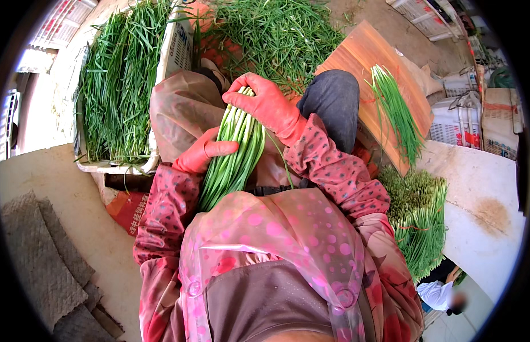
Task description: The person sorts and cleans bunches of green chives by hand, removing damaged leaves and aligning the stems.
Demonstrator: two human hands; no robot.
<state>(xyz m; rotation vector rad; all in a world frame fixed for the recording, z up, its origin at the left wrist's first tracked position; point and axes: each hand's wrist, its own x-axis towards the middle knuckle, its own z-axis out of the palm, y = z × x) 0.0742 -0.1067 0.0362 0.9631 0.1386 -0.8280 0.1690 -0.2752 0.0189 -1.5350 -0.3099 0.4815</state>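
A bunch of garlic chives [237, 147] lies slanted over my lap, its pale ends away from me and its green leaves against my apron [265, 231]. My left hand [205, 151], in a red rubber glove, grips the bunch from the left side with the thumb across the stalks. Curled around the pale ends is my right hand [265, 104], gloved the same way; some of its fingers are hidden. One loose stalk [284, 162] hangs below the right wrist.
On the left stands a white plastic crate [151, 158] filled with chives [119, 85]. Loose leaves [278, 38] cover the floor ahead. A tied bunch [395, 107] rests on a wooden board [354, 55] at the right, near stacked bundles [419, 226]. Another person [436, 295] is at lower right.
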